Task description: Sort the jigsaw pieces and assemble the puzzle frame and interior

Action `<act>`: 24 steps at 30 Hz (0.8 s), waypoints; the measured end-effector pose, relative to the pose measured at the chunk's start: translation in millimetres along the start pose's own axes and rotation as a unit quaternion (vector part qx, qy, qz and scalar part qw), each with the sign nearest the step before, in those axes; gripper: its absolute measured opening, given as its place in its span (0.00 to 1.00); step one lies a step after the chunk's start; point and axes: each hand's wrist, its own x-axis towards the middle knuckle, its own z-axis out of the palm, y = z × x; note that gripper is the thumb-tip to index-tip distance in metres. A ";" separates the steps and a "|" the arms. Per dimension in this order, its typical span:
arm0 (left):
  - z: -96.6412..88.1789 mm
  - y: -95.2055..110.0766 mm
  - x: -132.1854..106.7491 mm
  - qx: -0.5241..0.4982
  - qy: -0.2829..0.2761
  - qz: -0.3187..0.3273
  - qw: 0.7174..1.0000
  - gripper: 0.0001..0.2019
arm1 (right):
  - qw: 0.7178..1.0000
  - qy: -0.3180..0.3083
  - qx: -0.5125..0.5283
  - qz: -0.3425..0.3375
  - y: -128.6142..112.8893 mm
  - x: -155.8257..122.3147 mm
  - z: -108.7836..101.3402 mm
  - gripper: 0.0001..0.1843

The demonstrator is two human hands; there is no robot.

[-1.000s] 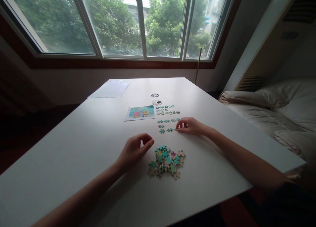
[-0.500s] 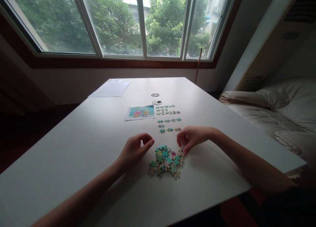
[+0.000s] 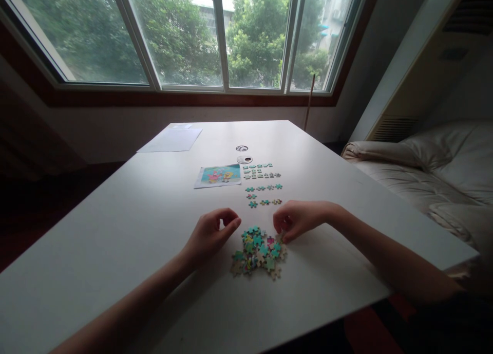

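A loose heap of jigsaw puzzle pieces (image 3: pixel 257 248), some teal and some showing their tan backs, lies on the white table in front of me. At the heap's upper right edge, my right hand (image 3: pixel 298 219) has thumb and fingers closed on a puzzle piece (image 3: pixel 281 237), mostly covered by the fingertips. To the left of the heap rests my left hand (image 3: pixel 213 234), its fingers curled round to the thumb and nothing visible in them. Beyond the heap, several puzzle pieces (image 3: pixel 265 202) are laid out in short rows.
A colourful cartoon picture sheet (image 3: pixel 220 175) lies left of the rows. Two round dark-and-white items (image 3: pixel 244 160) sit farther back. A white paper sheet (image 3: pixel 171 140) is at the table's far left. A pale sofa (image 3: pixel 416 164) stands beyond the right edge.
My right hand has shifted slightly left and down toward the heap, and its fingers have drawn closer together at the piece. My left hand has stayed in place.
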 end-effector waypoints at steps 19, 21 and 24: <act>5.6 14.8 -4.8 -0.038 -0.068 0.027 0.997 0.12 | 0.853 0.385 -0.283 -0.211 -21.0 27.6 32.3 0.06; 5.9 15.0 -4.9 -0.038 -0.056 0.020 0.997 0.12 | 0.840 0.397 -0.297 -0.220 -22.4 27.9 33.6 0.07; 6.5 15.4 -4.5 -0.075 -0.061 0.001 0.995 0.13 | 0.828 0.406 -0.311 -0.231 -24.0 27.2 34.0 0.08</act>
